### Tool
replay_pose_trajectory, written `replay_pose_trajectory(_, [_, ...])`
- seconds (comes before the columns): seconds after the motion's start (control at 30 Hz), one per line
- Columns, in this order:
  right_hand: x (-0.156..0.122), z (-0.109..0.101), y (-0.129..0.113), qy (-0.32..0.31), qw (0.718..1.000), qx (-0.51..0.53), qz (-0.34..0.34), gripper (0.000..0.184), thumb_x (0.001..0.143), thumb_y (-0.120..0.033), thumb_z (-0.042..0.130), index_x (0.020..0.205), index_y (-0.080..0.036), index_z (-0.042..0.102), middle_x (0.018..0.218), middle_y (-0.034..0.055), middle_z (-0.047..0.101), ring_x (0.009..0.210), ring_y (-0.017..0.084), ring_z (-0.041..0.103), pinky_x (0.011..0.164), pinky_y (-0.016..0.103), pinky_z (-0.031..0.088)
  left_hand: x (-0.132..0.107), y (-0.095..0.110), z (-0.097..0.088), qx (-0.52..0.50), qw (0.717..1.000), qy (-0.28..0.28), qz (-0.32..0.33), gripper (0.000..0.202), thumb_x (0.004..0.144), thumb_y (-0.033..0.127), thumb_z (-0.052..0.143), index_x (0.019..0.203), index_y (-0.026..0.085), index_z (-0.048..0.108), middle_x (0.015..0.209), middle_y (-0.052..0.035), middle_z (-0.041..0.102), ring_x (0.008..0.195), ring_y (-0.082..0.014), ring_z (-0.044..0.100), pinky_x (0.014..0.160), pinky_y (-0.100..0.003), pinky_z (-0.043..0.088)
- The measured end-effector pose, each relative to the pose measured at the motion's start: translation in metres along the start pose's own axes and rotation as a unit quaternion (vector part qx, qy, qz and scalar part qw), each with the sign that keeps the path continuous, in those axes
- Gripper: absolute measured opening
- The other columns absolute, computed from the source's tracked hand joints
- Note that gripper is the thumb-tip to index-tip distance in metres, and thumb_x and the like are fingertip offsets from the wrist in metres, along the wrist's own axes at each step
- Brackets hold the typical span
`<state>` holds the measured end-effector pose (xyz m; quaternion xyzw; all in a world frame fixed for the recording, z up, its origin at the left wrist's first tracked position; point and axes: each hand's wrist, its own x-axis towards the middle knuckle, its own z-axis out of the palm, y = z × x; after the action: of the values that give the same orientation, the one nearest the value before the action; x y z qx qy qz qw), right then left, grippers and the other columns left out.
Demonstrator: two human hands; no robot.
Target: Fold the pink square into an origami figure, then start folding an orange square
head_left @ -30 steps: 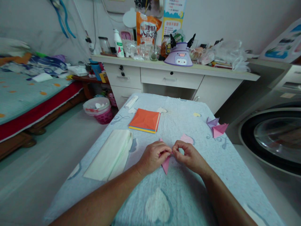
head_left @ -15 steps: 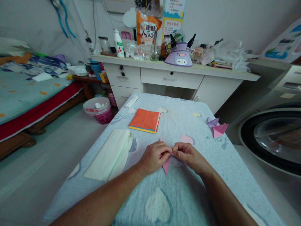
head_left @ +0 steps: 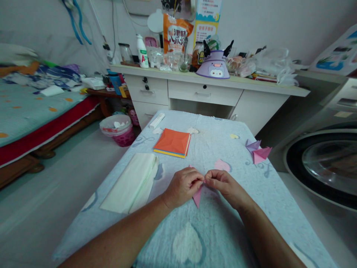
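On the blue tablecloth (head_left: 212, 227), both hands' fingers (head_left: 195, 179) are curled tight, pinching a pink folded paper (head_left: 197, 196).

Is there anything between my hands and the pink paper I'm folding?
Nothing visible. The left hand and right hand both pinch the pink paper directly, over the blue cloth; the orange paper stack lies farther off.

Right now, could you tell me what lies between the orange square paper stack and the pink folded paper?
Head view: only bare light blue tablecloth separates the orange paper stack from the pink folded paper.
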<state>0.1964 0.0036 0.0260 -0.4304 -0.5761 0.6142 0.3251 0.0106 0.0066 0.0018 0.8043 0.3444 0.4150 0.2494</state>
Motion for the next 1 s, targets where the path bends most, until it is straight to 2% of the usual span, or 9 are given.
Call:
replay_pose_trajectory(0.17, [0.001,0.001,0.002,0.001,0.999,0.047,0.025,0.036,0.071,-0.048,0.072,0.068,-0.015,0.057,0.061,-0.0048,0.045,0.059,0.009,0.034,0.058,0.023,0.026,-0.001,0.0,0.001,0.02,1.0,0.002,0.016,0.015,0.079,0.005,0.056,0.078,0.018,0.063,0.075,-0.0007,0.064,0.073,-0.0128,0.059,0.081,-0.027,0.047])
replay_pose_trajectory(0.47, [0.001,0.0,0.003,0.002,0.999,0.038,0.028,0.035,0.071,-0.046,0.073,0.068,-0.015,0.057,0.062,-0.0048,0.045,0.059,0.009,0.034,0.058,0.024,0.026,-0.002,-0.001,0.0,0.014,1.0,0.007,0.025,0.013,0.08,0.007,0.057,0.079,0.019,0.063,0.075,0.0003,0.064,0.075,-0.0127,0.059,0.087,-0.03,0.046])
replay_pose_trajectory(0.73, [0.002,-0.001,0.004,0.005,0.999,-0.033,-0.021,0.034,0.076,-0.047,0.068,0.067,-0.016,0.058,0.061,-0.004,0.048,0.058,0.009,0.038,0.058,0.024,0.029,-0.001,0.0,0.001,0.015,1.0,0.002,0.024,0.012,0.08,0.007,0.057,0.077,0.018,0.062,0.073,0.0002,0.062,0.073,-0.0128,0.058,0.086,-0.03,0.047])
replay_pose_trajectory(1.0, [-0.003,-0.002,-0.006,0.023,0.989,-0.135,-0.057,0.022,0.08,-0.035,0.061,0.069,-0.016,0.061,0.064,-0.0021,0.053,0.062,0.011,0.045,0.062,0.024,0.034,-0.001,0.0,0.0,0.012,0.999,0.008,0.03,0.014,0.079,0.006,0.058,0.077,0.018,0.062,0.074,-0.0003,0.064,0.072,-0.0129,0.058,0.083,-0.029,0.047])
